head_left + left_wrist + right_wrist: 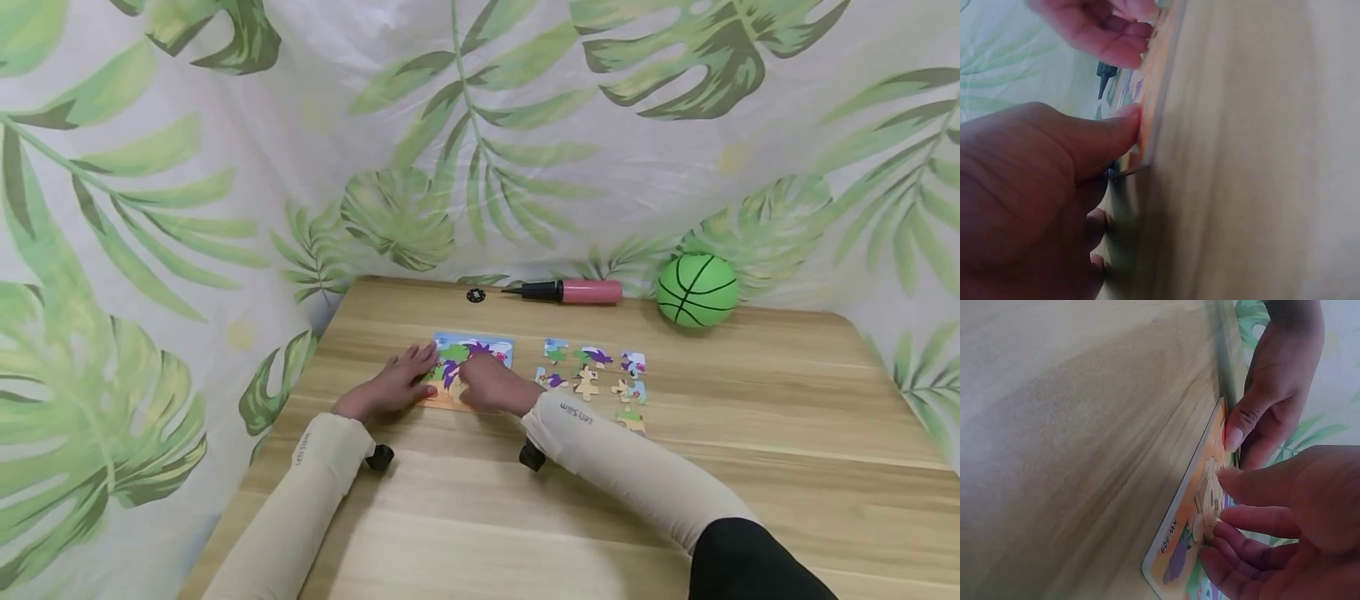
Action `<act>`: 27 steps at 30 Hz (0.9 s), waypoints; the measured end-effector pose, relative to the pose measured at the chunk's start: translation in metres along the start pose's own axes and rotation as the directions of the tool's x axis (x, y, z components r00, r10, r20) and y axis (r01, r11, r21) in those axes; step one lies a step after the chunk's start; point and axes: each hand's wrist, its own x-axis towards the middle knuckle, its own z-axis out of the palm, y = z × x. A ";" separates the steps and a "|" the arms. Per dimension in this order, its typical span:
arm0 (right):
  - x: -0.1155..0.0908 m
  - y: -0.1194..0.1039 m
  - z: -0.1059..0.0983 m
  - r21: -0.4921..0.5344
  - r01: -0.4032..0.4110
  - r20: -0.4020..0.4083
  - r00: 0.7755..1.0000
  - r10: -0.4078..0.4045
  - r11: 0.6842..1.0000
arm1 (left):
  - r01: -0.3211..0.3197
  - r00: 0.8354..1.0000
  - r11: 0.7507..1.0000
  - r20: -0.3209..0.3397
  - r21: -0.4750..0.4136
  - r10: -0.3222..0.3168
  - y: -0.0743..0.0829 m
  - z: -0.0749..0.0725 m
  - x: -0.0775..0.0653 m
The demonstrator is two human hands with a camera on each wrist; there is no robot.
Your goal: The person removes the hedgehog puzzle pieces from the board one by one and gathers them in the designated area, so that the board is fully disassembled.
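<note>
A flat puzzle board (486,342) with a colourful cartoon picture and an orange lower border lies on the wooden table, between the two hands. My left hand (399,382) rests at its left side with straight fingers; the thumb (1124,128) lies on the board's corner. Over the middle and lower right of the picture is my right hand (487,383), fingers loosely bent and pointing down. In the right wrist view its fingertips (1211,559) meet the printed surface, and a gap shows between thumb and forefinger. The right hand hides part of the picture.
Several loose jigsaw pieces (587,381) lie in rows right of the board, partly behind the right sleeve. Along the back are a round black disc (476,295), a pink and black hand pump (591,292) and a green ball (697,290). A leaf-patterned curtain (480,150) hangs behind the table.
</note>
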 end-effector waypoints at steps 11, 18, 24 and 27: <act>0.008 0.013 0.001 0.157 -0.068 -0.001 0.998 0.069 0.985 | 0.013 1.000 0.999 -0.003 0.047 -0.013 0.009 0.000 0.000; -0.015 0.035 -0.025 0.326 -0.020 -0.128 0.990 0.065 0.945 | 0.031 1.000 1.000 0.005 0.002 -0.031 0.006 0.000 0.002; -0.056 0.063 -0.072 0.261 -0.051 -0.148 0.985 0.092 0.964 | 0.051 0.999 0.998 0.010 -0.038 -0.050 0.003 0.001 0.002; -0.078 0.081 -0.079 0.226 -0.022 -0.147 0.988 0.056 0.974 | 0.042 0.999 0.998 0.012 -0.037 -0.042 0.003 0.002 0.003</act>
